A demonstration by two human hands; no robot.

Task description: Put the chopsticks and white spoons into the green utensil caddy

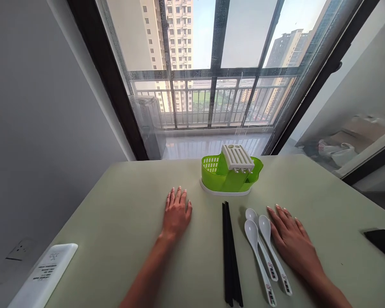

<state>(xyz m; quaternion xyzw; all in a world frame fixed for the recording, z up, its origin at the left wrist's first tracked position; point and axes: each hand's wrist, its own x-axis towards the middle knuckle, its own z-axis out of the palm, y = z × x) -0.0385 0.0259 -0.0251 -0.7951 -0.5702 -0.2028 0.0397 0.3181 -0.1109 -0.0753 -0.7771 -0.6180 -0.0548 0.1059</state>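
Note:
My left hand point(177, 216) lies flat on the table, fingers stretched out, left of the black chopsticks point(230, 256). Palm down on the right, my right hand point(291, 239) rests with its fingers apart, holding nothing. Its thumb side is right beside three white spoons point(252, 233), whose printed handles point toward me. The chopsticks lie together in a narrow bundle between my left hand and the spoons. Beyond them stands a green cutlery holder point(232, 182) with a white slotted top point(238, 157), small hooks and a white base.
On the pale green table point(131, 205), a white device point(45, 273) with a digital display lies at the left edge. A black object point(383, 244) sits at the far right. Past the table are a dark-framed glass door point(214, 72) and a balcony with a railing.

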